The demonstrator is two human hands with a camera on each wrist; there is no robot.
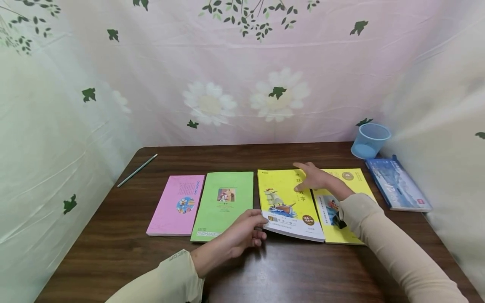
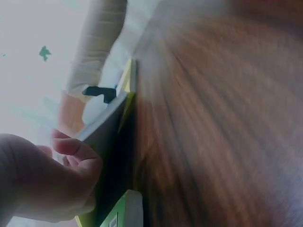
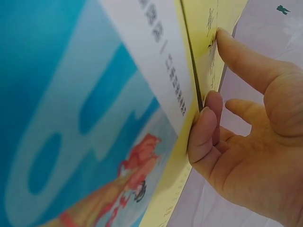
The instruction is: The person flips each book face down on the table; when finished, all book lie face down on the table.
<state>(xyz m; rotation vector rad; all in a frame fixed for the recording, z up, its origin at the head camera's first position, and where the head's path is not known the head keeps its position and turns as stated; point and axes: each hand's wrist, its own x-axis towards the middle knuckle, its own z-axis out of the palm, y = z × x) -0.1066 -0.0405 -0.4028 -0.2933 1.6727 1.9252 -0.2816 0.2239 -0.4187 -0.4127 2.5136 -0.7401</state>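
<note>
My left hand (image 1: pixel 242 233) pinches the near left corner of a yellow book (image 1: pixel 274 185) with a sailing ship on its cover. That near edge is raised off the table, as the left wrist view also shows. Over the book's far right part, my right hand (image 1: pixel 317 176) has its fingers spread; in the right wrist view its thumb (image 3: pixel 246 61) touches the cover beside the printed title. Its other fingers are near the seam with a second yellow book (image 1: pixel 350 189), which bears a blue picture and lies partly under the right forearm.
A green book (image 1: pixel 212 206) and a pink book (image 1: pixel 172 210) lie left of the yellow ones. A grey-green stick (image 1: pixel 137 170) is at the far left. At the right stand a blue cup (image 1: pixel 369 141) and a blue-and-white book (image 1: pixel 398 185). Curtains (image 1: pixel 242 63) border the dark wooden table (image 1: pixel 295 273).
</note>
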